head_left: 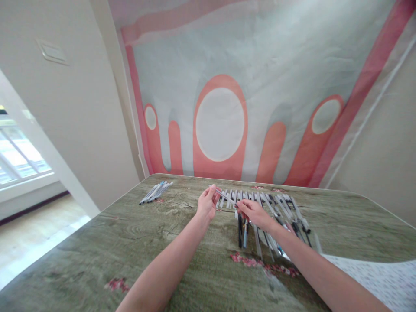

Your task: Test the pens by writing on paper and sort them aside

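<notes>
A slim, clear-looking pen [226, 198] slants between my two hands, above the table. My left hand [207, 203] pinches its far left end with the fingertips. At the other end, near the dark tip, the fingers of my right hand [255, 213] are closed on it. Behind the hands lies a row of pen parts [259, 197], pale barrels with black ends set side by side. Under and beside my right forearm are more loose black, blue and clear pen pieces [245, 236], partly hidden by the arm. Farther left, several assembled-looking pens [156, 193] lie together in a slanted bunch.
The table [81, 255] has a wood-grain cover with pink flower prints. A white patterned sheet [373, 277] lies at the right front. Behind the table's back edge hangs a pink and grey printed curtain [289, 52]. A window [19, 147] is on the left.
</notes>
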Action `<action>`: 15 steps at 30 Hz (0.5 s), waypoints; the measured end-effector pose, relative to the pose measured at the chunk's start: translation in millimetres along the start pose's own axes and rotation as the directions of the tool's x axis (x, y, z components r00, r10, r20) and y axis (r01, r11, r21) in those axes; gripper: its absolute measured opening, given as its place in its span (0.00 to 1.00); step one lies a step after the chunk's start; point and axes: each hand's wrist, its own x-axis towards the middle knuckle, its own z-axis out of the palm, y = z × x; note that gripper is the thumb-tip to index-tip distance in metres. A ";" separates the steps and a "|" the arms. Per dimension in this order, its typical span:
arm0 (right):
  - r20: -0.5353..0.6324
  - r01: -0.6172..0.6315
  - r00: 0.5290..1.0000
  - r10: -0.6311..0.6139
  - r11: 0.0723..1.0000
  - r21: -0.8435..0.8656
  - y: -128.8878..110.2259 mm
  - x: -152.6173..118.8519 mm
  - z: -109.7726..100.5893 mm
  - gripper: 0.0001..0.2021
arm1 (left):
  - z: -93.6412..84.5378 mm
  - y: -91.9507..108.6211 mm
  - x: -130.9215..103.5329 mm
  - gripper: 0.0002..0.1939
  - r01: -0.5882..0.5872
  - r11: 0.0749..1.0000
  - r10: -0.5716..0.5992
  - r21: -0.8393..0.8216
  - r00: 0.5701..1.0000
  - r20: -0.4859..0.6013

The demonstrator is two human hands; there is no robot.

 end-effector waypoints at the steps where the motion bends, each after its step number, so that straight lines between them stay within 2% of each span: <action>1: 0.034 -0.034 0.999 0.033 0.999 0.025 -0.5 -0.1 0.7 0.21 | -0.2 0.0 0.2 0.09 0.001 1.000 -0.001 0.000 1.000 -0.002; 3: 0.065 -0.063 0.996 0.061 0.997 0.038 -0.8 -0.2 2.2 0.22 | -0.4 0.0 0.4 0.09 0.002 1.000 -0.002 0.005 1.000 -0.003; 8: -0.064 -0.012 0.998 0.014 0.999 0.030 -0.9 -0.1 3.8 0.17 | -0.3 -0.1 -0.1 0.09 0.001 1.000 -0.001 0.005 1.000 -0.004; 12: 0.010 -0.094 0.996 0.094 0.993 0.077 0.2 0.2 4.0 0.22 | -0.2 0.0 -0.3 0.09 0.006 1.000 -0.006 0.005 1.000 -0.008; 15: -0.003 -0.059 0.998 0.059 0.998 0.032 1.0 0.9 4.7 0.21 | -1.4 -0.7 0.5 0.09 0.004 1.000 -0.004 0.011 1.000 -0.009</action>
